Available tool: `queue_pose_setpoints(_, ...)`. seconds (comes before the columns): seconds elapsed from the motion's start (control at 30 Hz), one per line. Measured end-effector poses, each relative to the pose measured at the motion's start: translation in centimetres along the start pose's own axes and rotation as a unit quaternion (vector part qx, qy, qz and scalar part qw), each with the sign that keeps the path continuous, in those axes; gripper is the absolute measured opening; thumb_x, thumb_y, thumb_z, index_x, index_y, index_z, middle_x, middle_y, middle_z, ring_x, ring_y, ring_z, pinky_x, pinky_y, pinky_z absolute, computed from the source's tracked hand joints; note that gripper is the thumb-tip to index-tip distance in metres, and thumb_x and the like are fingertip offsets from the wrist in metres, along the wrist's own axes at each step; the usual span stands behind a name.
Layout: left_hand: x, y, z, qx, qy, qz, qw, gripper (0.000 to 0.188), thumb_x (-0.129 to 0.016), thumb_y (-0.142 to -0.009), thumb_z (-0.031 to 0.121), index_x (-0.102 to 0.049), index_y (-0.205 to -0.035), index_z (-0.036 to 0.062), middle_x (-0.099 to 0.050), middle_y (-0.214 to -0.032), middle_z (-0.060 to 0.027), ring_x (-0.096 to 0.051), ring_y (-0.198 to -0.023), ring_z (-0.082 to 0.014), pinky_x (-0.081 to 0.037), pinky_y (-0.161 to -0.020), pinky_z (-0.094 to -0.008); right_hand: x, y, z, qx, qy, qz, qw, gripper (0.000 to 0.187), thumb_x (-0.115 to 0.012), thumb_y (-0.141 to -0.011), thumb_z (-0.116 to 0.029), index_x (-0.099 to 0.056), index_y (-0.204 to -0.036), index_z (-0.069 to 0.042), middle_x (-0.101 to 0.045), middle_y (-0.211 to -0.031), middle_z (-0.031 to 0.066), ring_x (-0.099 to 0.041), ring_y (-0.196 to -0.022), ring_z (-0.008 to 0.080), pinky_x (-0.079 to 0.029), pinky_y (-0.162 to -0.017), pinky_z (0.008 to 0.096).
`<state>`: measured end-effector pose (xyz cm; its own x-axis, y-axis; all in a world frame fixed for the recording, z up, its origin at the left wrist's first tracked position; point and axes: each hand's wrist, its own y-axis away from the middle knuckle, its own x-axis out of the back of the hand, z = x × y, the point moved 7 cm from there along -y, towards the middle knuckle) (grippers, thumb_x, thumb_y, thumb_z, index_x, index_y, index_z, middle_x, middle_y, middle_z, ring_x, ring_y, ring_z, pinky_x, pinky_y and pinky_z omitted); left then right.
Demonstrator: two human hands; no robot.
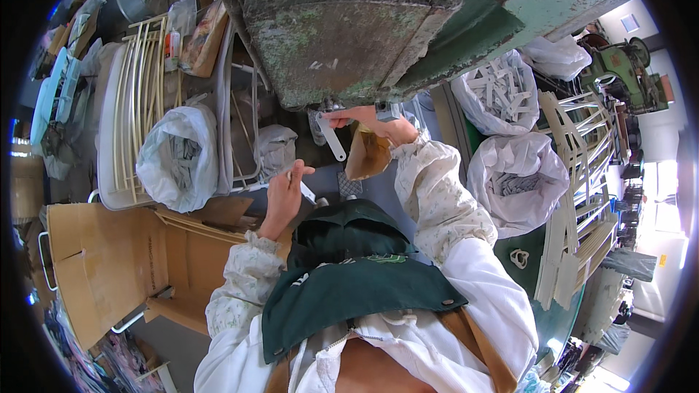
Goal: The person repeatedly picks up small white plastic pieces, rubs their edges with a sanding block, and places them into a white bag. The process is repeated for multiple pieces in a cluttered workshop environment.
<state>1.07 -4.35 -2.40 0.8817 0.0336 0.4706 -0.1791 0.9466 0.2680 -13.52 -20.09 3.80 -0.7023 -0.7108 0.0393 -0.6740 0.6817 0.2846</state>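
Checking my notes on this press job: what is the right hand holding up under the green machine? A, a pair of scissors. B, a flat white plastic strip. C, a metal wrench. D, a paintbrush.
B: the right hand pinches a flat white strip just below the worn green machine.

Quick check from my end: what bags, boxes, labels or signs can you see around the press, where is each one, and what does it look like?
Cardboard box: lower left, open, flaps spread, plain brown.
White plastic bag: left of the left hand, open, grey strips inside.
White plastic bag: upper right, full of pale strips.
White plastic bag: right of the right hand, grey strips inside.
Yellow sign: far right, small; blurred.
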Motion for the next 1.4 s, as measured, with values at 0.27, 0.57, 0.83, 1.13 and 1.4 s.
queue_pose_setpoints(0.27,1.3,1.0,-0.3,0.032,0.37,0.017,0.928,0.028,-0.055,-0.096,0.018,-0.062,-0.121,0.0064,-0.052,-0.073,0.0016,-0.042,-0.062,-0.0059,-0.035,-0.056,-0.0197,-0.6,-0.5,-0.4,-0.021,0.014,0.053,0.998,0.023,-0.072,-0.082,-0.023,-0.071,-0.083,-0.001,-0.071,-0.077,0.0035,-0.064,-0.07,0.0074,-0.047,-0.063,0.021)
queue_pose_setpoints(0.57,2.6,2.5,2.9,-0.234,0.114,0.131,0.957,0.028,-0.053,-0.094,0.006,-0.061,-0.12,0.0033,-0.049,-0.081,-0.0037,-0.044,-0.068,-0.0109,-0.037,-0.061,-0.0229,-0.1,-1.8,1.8,0.053,-0.018,0.021,0.998,0.02,-0.071,-0.084,-0.019,-0.071,-0.083,0.0,-0.071,-0.075,0.0053,-0.066,-0.066,0.0092,-0.051,-0.065,0.0218)
queue_pose_setpoints(0.83,1.7,2.2,1.9,-0.067,0.364,0.121,0.921,0.033,-0.048,-0.097,0.007,-0.05,-0.13,0.0013,-0.046,-0.083,-0.0011,-0.042,-0.069,-0.0084,-0.035,-0.06,-0.0215,-1.3,-1.8,1.3,0.059,-0.067,0.006,0.996,0.015,-0.065,-0.087,-0.01,-0.067,-0.085,0.005,-0.069,-0.074,0.0079,-0.067,-0.066,0.0129,-0.053,-0.06,0.0212)
queue_pose_setpoints(1.13,3.4,-1.2,6.1,-0.075,0.512,0.093,0.85,0.02,-0.055,-0.095,0.015,-0.053,-0.11,0.0008,-0.054,-0.073,-0.0025,-0.043,-0.054,-0.0055,-0.034,-0.05,-0.0202,-1.4,-1.8,1.0,0.038,-0.056,0.028,0.997,0.02,-0.063,-0.089,-0.015,-0.064,-0.087,0.004,-0.068,-0.076,0.0058,-0.067,-0.067,0.0118,-0.052,-0.064,0.0216)
queue_pose_setpoints(1.4,3.0,-2.2,7.1,-0.151,0.441,0.094,0.879,0.02,-0.056,-0.092,0.005,-0.052,-0.111,-0.0003,-0.058,-0.082,-0.004,-0.047,-0.061,-0.0042,-0.036,-0.053,-0.017,-0.2,0.2,1.0,0.126,0.144,0.073,0.979,0.027,-0.066,-0.088,-0.023,-0.065,-0.09,0.003,-0.067,-0.073,0.0083,-0.063,-0.063,0.0139,-0.049,-0.059,0.0273)
